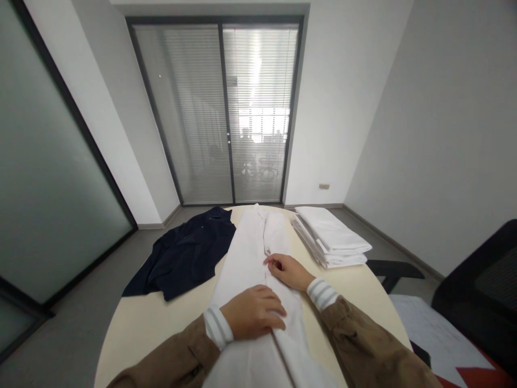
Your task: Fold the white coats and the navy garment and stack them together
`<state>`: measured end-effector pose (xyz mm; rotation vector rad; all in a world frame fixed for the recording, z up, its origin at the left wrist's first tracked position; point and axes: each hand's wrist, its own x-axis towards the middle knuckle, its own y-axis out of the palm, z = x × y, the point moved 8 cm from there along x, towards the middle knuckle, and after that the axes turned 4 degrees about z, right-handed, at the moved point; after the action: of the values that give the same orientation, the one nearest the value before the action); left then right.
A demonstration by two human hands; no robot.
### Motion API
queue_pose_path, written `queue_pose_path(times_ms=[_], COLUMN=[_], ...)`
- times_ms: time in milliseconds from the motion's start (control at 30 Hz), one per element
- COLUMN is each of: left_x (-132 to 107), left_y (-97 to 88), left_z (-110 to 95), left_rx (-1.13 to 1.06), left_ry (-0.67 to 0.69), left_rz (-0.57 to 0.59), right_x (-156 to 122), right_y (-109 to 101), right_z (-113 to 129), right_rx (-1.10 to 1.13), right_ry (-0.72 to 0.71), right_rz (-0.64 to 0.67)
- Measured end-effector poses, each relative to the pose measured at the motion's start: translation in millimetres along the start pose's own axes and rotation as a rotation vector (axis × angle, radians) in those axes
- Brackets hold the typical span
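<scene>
Pressing down on the white garment (pixel 246 258) with the left hand (pixel 254 312), palm flat, fingers loosely bent, gripping nothing. Resting the right hand (pixel 288 271) just beyond it on the same cloth, fingertips curled at a folded edge; impossible to tell whether pinching the fabric or only touching. Apparently partway through: sides already turned in, judging from the long narrow strip running down the middle of the tabletop (pixel 137 323) away from the body, with a folded-in sleeve or flap near the far end. No crosswise fold yet, so the full length left to bring together. Plain white, thin and smooth, with a few soft creases and a seam along the centre. Flanked by a dark navy garment (pixel 189 250) lying loose on the left and a neat stack of folded white cloths (pixel 335 237) on the right.
</scene>
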<state>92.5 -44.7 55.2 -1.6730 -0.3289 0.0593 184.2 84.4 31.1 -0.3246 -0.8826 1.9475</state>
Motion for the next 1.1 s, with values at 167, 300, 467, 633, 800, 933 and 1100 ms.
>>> queue_pose_path(times_ms=[167,300,467,633,800,933,1100], left_x=[0.3,0.5,2.3,-1.8,-12.5,-18.9,-20.2], left_y=[1.0,6.0,15.2,11.8,24.8,39.4,22.2], left_z=[-12.5,-22.4,-31.3,-35.8,-30.6,-24.2,-16.3], left_rx=[-0.144,-0.271,-0.451,-0.714,-0.881,-0.947,-0.871], left_ry=[-0.023,-0.025,0.057,0.113,0.017,-0.072,-0.105], left_rz=[0.084,0.117,0.131,0.21,0.355,0.426,0.351], right_x=[-1.4,0.2,-1.9,-1.7,2.1,-1.5,-7.3], right_y=[-3.5,-1.6,-9.1,-15.2,-3.0,-3.4,12.2], right_z=[6.0,14.3,23.1,27.9,25.8,38.6,55.7], right_rx=[-0.151,-0.277,-0.389,-0.384,-0.377,-0.447,-0.358], right_ry=[-0.02,-0.084,-0.057,-0.04,-0.059,-0.182,-0.366], right_rz=[-0.02,-0.008,-0.095,-0.197,-0.133,-0.171,0.031])
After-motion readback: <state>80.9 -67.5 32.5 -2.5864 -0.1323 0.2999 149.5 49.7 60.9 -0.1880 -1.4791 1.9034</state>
